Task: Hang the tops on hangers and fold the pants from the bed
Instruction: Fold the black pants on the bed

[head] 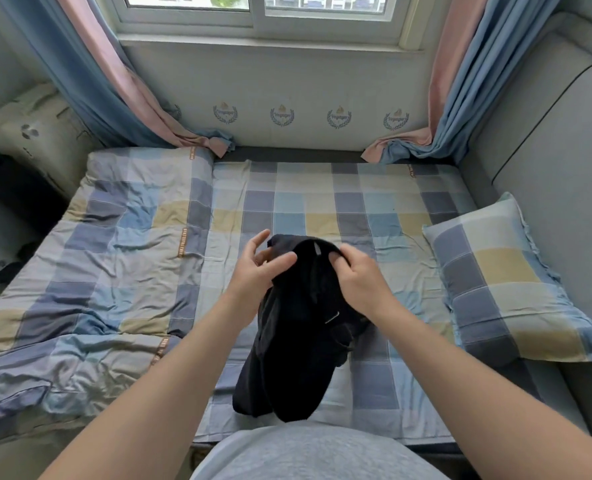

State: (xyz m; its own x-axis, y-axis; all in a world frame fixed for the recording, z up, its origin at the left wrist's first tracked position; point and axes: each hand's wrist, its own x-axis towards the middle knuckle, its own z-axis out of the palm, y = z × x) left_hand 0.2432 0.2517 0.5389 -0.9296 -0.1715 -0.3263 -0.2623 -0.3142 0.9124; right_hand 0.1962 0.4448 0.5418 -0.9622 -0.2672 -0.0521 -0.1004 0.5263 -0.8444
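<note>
- Bed [322,202]: checked sheet in blue, grey and yellow squares, spanning the middle of the view from the near edge to the far wall.
- Quilt [107,254]: same check pattern, rumpled, lying over the left side of the bed.
- Padded wall panel [547,133]: pale grey, along the right side of the bed.
- Window [256,12]: white frame, above the far wall.
- Curtains: left curtain [90,81] and right curtain [478,81], blue with pink lining. Their hems are bunched on the far corners of the bed.
- Pillow [505,282]: checked cover, on the right of the bed against the padded panel.
- Cushion [34,133]: pale and printed, propped at the far left beside the quilt.
- Dark garment [298,334]: black cloth, held up over the middle of the bed. It hangs crumpled towards the near edge. Top or pants: cannot tell. Whether its lower end rests on the sheet: cannot tell.
- Right hand [360,275]: fingers curled, clamped on the garment's upper edge at its right.
- Left hand [256,271]: fingers apart and loosely straight, thumb lying against the cloth at the garment's upper left. No closed grip visible.
- Small light tag [317,250]: on the garment's top edge, between the two hands.
</note>
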